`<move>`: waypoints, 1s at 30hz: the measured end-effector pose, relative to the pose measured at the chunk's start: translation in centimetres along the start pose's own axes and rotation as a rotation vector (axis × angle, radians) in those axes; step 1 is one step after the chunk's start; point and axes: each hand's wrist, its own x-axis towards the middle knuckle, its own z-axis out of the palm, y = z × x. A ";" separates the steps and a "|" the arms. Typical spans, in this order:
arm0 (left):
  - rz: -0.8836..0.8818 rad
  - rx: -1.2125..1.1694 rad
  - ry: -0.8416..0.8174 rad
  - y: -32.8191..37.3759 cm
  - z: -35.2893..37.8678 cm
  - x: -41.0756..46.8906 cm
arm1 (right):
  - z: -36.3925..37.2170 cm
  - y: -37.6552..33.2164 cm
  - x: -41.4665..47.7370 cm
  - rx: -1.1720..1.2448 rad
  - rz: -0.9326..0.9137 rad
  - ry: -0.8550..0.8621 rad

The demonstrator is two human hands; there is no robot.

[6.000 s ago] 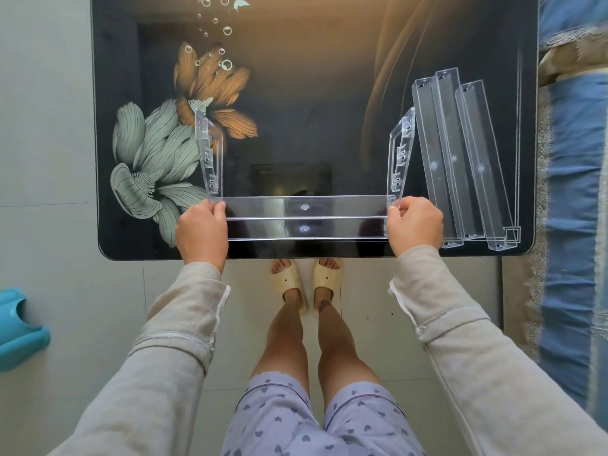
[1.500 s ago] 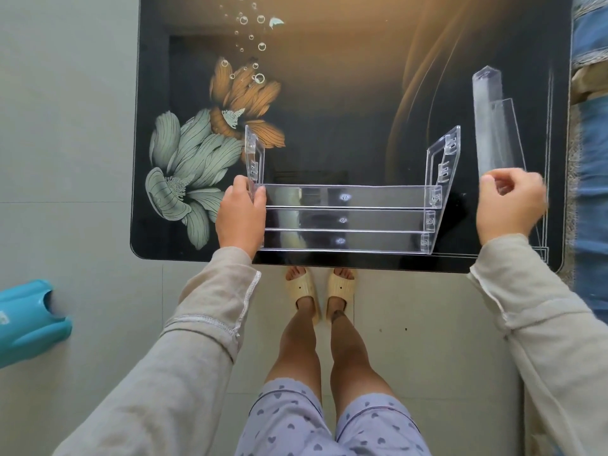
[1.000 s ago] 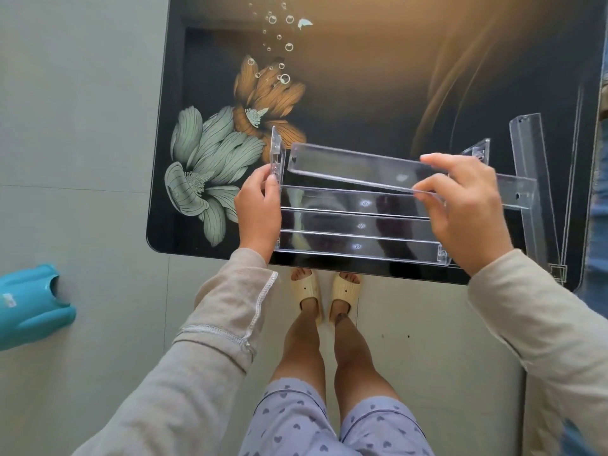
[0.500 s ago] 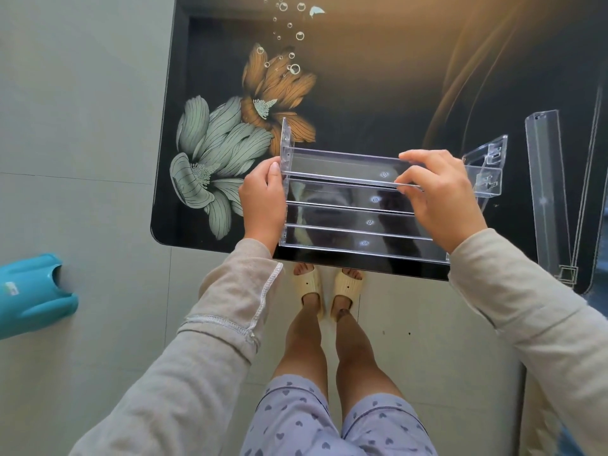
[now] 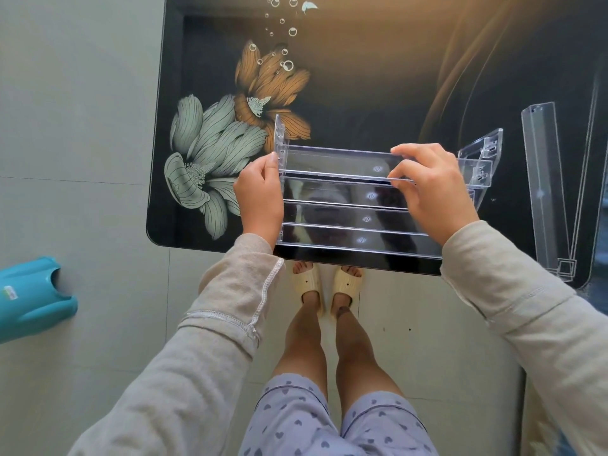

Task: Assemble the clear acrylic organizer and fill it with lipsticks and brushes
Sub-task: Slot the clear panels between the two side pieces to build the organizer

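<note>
The clear acrylic organizer (image 5: pixel 345 222) stands at the near edge of the black glass table (image 5: pixel 378 93), with three shelf strips set between its two side panels. My left hand (image 5: pixel 260 195) grips the left side panel (image 5: pixel 279 139). My right hand (image 5: pixel 431 189) pinches a fourth shelf strip (image 5: pixel 335 162) and holds it across the frame just behind the third shelf. Its left end meets the left panel and its right end reaches the right side panel (image 5: pixel 487 149). No lipsticks or brushes are in view.
One loose clear shelf strip (image 5: pixel 543 185) lies lengthwise on the table at the right. The tabletop carries a painted flower pattern (image 5: pixel 230 136). A teal plastic object (image 5: pixel 29 294) sits on the grey tiled floor to the left. My legs and slippers are below the table edge.
My right hand picked a shelf strip from the right pile, carried it over the organizer and lowered it between the side panels. My left hand kept its hold on the left panel.
</note>
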 end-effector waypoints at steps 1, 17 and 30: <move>0.003 0.000 -0.002 0.0 0.0 0.0 | 0.0 0.0 0.0 -0.005 -0.002 -0.001; 0.051 0.064 0.014 0.3 0.2 0.2 | -0.4 -0.2 -0.2 -0.008 0.027 -0.007; 0.013 0.052 0.036 0.2 0.4 0.1 | -0.6 -0.1 0.0 0.010 0.054 -0.042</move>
